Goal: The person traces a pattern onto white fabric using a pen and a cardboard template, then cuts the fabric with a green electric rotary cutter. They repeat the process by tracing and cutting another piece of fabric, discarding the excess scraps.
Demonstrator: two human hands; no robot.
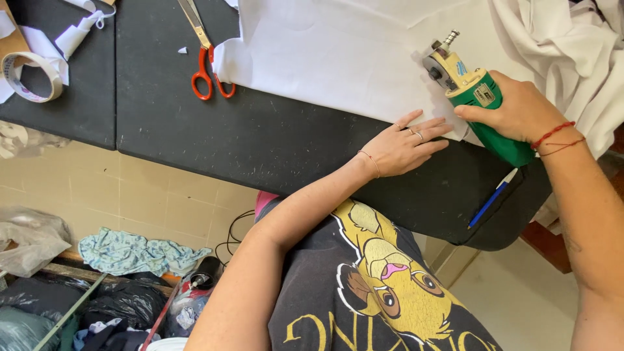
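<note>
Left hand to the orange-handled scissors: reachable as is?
Probably yes. The left hand lies flat on the white fabric, holding nothing; bare black tabletop separates it from the scissors.

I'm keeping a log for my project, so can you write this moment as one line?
right hand: grips green electric cutter | left hand: flat on white fabric edge | table: black | scissors: lying unused

Black worktable, beige tiled floor, dark bags heaped below, daylight

Bare black table open left of left hand; scissors block far edge.
</note>
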